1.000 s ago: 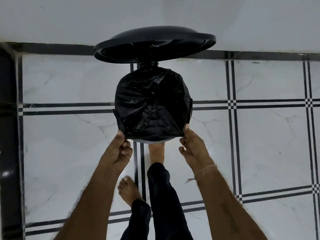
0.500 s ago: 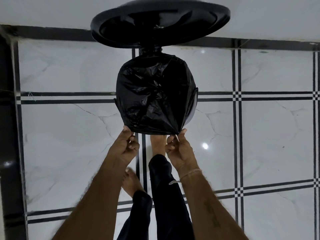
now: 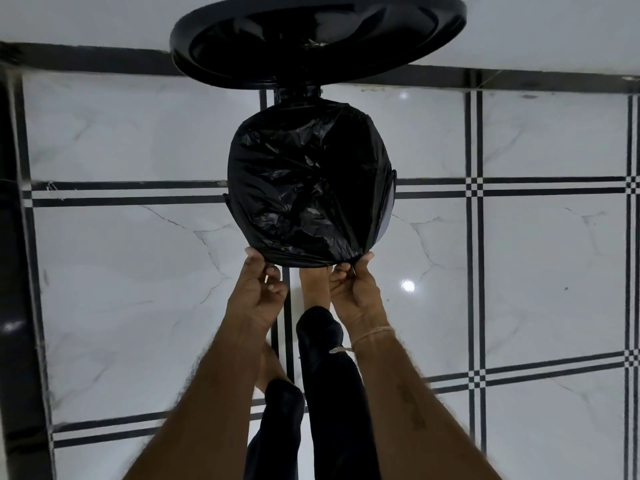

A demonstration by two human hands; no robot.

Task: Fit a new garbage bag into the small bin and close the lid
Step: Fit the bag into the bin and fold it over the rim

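Hands are the first thing to notice in the head view. Both reach up from the bottom of the frame to the near edge of the small bin, which sits in the middle of the picture.

A black garbage bag covers the whole top of the bin. It is wrinkled and shiny, and it folds over the rim all the way round. Only a thin strip of the bin's side shows, on the right of the bag.

The left hand is just below the lower left of the bag. Its thumb presses up against the bag's edge and its fingers curl under, so it is pinching the bag there. The right hand is just below the lower right of the bag. Its thumb and fingers are closed on a fold of the plastic at the rim. A thin thread band goes round that wrist.

The lid stands open above the bag, at the top of the frame. It is round and black, and we see its underside. It joins the bin at the far edge.

Between the two hands a bare foot points at the bin, with a dark trouser leg behind it. The floor is white marble tile with black lines.
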